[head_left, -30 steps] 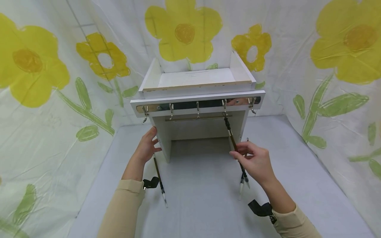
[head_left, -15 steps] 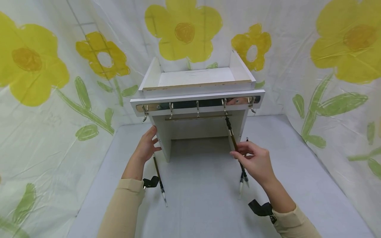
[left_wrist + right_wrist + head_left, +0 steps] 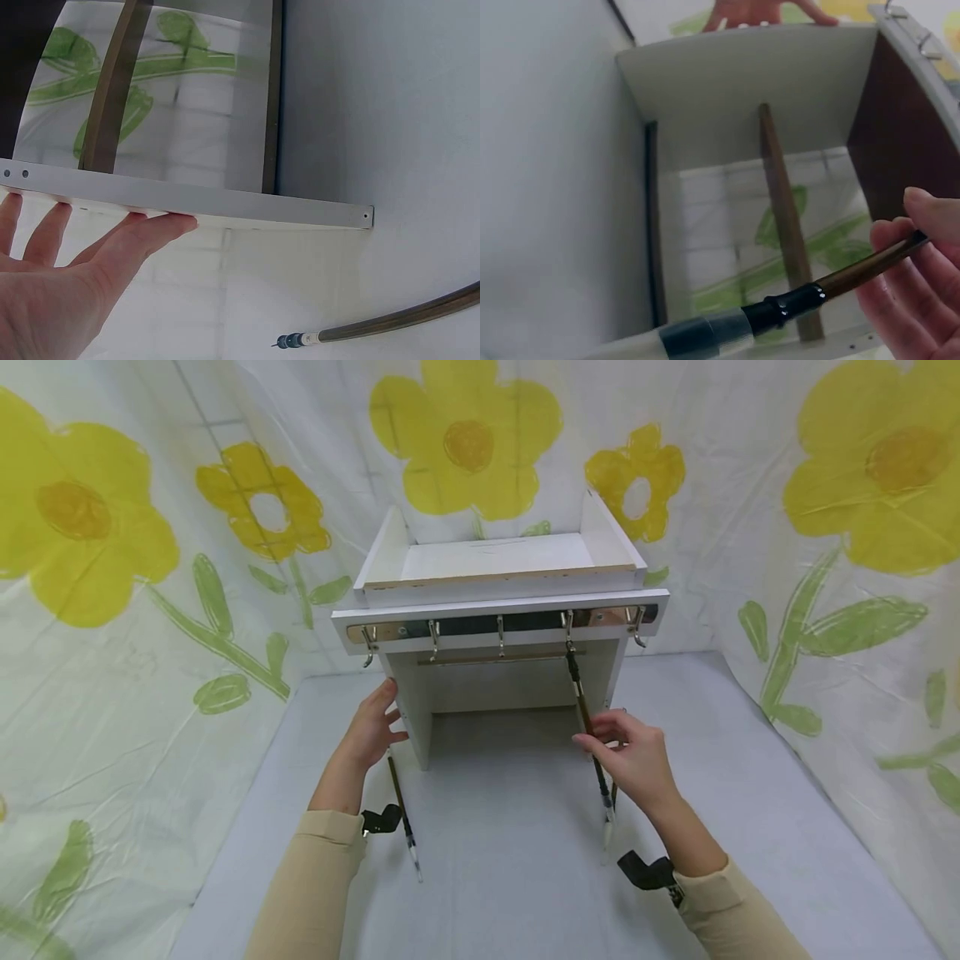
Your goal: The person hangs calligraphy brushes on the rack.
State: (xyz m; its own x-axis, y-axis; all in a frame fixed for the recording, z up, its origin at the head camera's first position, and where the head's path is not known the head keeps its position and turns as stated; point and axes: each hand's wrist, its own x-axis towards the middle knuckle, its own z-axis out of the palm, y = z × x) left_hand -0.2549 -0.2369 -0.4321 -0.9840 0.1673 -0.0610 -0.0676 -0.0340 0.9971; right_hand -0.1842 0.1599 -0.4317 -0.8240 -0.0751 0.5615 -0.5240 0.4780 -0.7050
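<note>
My right hand [image 3: 630, 756] pinches a calligraphy brush [image 3: 581, 693] by its brown handle, between thumb and fingertips. The brush slants with its white tip down, and its upper end is right at the fourth hook [image 3: 568, 625] from the left on the white shelf's front rail. In the right wrist view the brush's black ferrule and plastic-sleeved tip [image 3: 705, 334] show large. My left hand [image 3: 370, 727] rests its fingertips on the outer left side panel [image 3: 225, 206] of the shelf [image 3: 498, 560], fingers extended and holding nothing.
A second brush [image 3: 402, 802] lies on the table [image 3: 510, 877] below my left hand. Another brush [image 3: 614, 793] lies at the right, mostly covered by my right hand and the held brush. Several metal hooks line the rail; a flowered curtain [image 3: 480, 460] stands behind.
My right hand has shifted slightly left and up, and the held brush hangs steeper, its lower end nearer the middle. The left hand stays against the shelf's side.
</note>
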